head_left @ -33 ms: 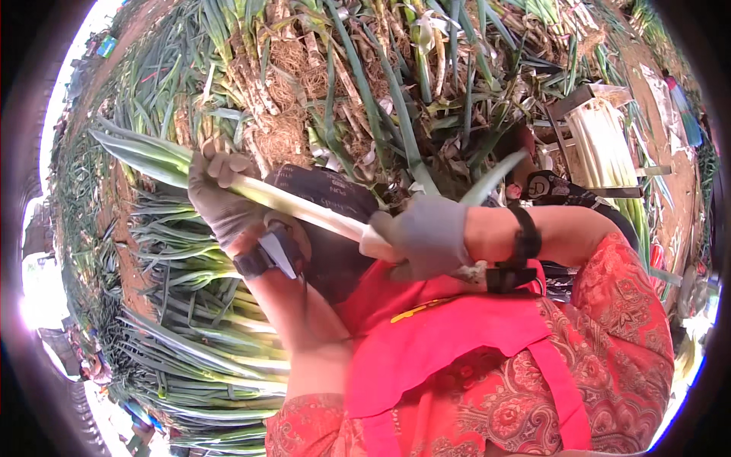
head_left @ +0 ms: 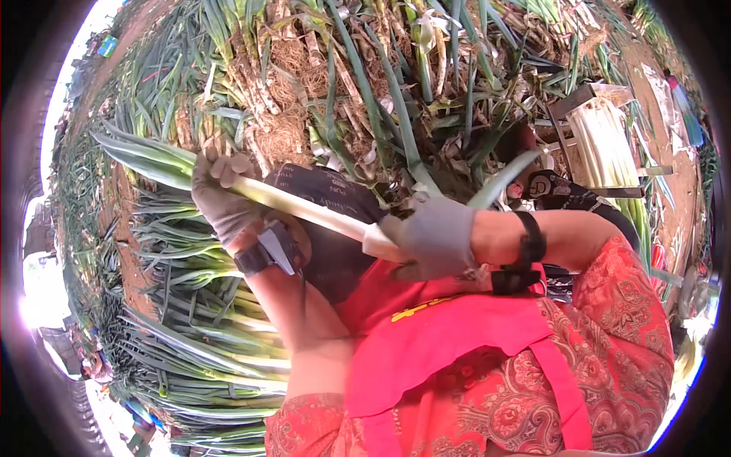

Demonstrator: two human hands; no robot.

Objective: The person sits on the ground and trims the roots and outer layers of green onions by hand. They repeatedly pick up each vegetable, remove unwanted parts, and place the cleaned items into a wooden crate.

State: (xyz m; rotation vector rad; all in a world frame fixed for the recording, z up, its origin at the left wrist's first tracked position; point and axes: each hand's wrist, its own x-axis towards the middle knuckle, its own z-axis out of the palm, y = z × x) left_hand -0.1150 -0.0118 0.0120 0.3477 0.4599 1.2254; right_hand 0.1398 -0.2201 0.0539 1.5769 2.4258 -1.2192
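Steadying the leek in the left hand, the worker has it slanting just off the middle of the view, its green leaves toward ten o'clock and its pale end toward four. The left fingers are curled round the shaft where green turns white; the right hand appears to pinch the pale end, though blur hides the tips.

To handle it well, I'd let the left grip anchor without squeezing, as the tender layers probably bruise or split. The right should work along the shaft's own line; a sideways pull might snap it. Clearance over the dark cloth at the lap would help, as would holding the leaves apart from the leeks at eight o'clock and the rooty heap at eleven.
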